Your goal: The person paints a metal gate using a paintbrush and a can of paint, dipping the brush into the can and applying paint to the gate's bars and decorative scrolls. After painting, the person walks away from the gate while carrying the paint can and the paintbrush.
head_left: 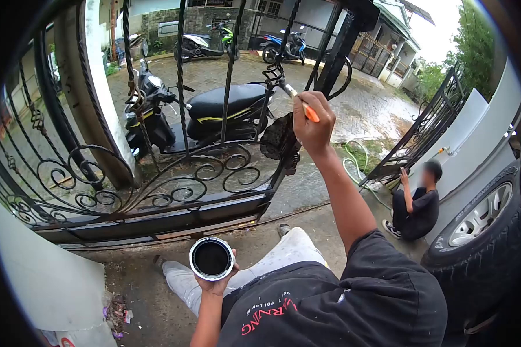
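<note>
My right hand [315, 122] grips a paintbrush [310, 111] with an orange handle end. Its bristle end is up against the twisted bar and basket-shaped ornament [274, 74] of the black iron gate [228, 215]. Low in front of my body, my left hand [215, 284] holds an open paint can [212, 258] from beneath and the side. Dark paint fills much of the can, and its rim is pale. Scrollwork [205, 171] curls along the lower part of the gate, left of my right hand.
A scooter [228, 104] stands just behind the gate bars. At right, another person [418, 202] squats by a second gate leaf [414, 136], near a large spare tyre [474, 222]. A green hose [359, 165] lies on the ground. More motorbikes [283, 46] are parked farther back.
</note>
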A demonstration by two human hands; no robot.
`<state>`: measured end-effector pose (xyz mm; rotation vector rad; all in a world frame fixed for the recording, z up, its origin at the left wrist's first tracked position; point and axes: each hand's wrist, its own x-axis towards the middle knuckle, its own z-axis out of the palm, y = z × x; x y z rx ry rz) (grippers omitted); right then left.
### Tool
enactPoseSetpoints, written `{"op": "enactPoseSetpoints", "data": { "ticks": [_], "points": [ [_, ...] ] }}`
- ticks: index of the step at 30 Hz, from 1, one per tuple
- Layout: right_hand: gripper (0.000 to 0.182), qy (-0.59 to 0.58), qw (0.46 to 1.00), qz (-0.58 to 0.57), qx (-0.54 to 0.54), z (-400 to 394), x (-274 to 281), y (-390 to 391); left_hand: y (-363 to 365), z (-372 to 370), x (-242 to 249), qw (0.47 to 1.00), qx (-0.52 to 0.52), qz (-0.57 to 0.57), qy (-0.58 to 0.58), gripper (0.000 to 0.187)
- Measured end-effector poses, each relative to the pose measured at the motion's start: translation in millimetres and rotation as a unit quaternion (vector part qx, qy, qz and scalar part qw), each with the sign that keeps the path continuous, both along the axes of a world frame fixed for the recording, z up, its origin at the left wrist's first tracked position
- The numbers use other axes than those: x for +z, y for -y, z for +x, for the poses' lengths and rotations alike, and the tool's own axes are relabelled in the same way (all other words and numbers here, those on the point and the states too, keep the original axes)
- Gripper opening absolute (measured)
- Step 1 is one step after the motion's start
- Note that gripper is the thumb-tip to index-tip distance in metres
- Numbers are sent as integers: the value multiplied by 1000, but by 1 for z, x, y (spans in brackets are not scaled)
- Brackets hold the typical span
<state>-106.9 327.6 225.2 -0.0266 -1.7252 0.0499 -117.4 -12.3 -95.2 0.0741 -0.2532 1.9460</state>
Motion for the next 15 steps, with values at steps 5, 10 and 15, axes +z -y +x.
{"op": "enactPoseSetpoints", "data": {
  "ticks": [5, 10, 15],
  "points": [
    [5, -29, 996, -66, 44, 2, -10, -16, 6, 28, 67, 996, -2, -40, 76, 85],
    [6, -95, 991, -73, 61, 5, -3, -39, 9, 53, 120, 991, 10, -97, 96, 93],
    [9, 34, 981, -82, 170, 15, -9, -47, 2, 75, 163, 988, -15, -113, 105, 105]
  ]
}}
